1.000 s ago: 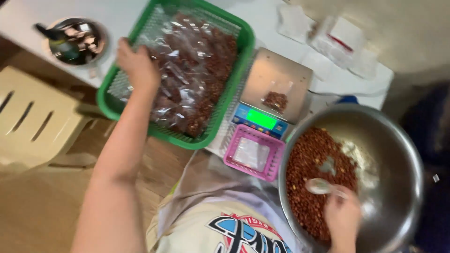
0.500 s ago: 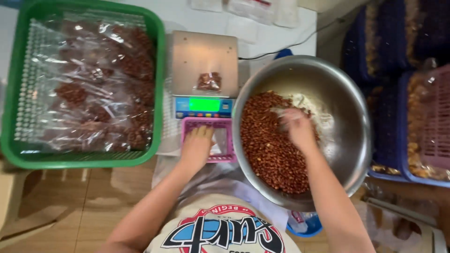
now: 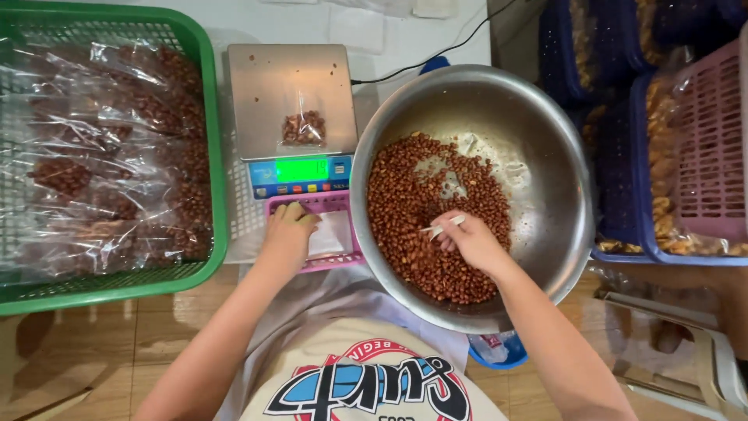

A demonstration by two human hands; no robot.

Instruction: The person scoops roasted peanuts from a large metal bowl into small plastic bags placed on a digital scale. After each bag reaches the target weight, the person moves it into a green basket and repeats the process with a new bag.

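Note:
My right hand (image 3: 467, 240) holds a small white spoon (image 3: 442, 226) over the brown peanuts (image 3: 436, 210) in a large steel bowl (image 3: 545, 140). My left hand (image 3: 287, 234) rests on a small pink basket (image 3: 341, 204) that holds empty clear bags (image 3: 331, 234), its fingers bent down onto them. Just beyond the pink basket stands a digital scale (image 3: 292, 93) with a green lit display. A small clear bag of peanuts (image 3: 302, 126) lies on its steel plate.
A green basket (image 3: 210, 140) at the left holds several filled clear bags of peanuts (image 3: 117, 156). Blue (image 3: 623, 249) and pink (image 3: 709, 156) baskets of bagged snacks stand at the right. A black cable (image 3: 436, 54) runs behind the bowl. Wooden floor shows below.
My left hand came back from the green basket to the pink basket. My right hand stayed in the bowl with the spoon. The view swung left to right over the scale and bowl.

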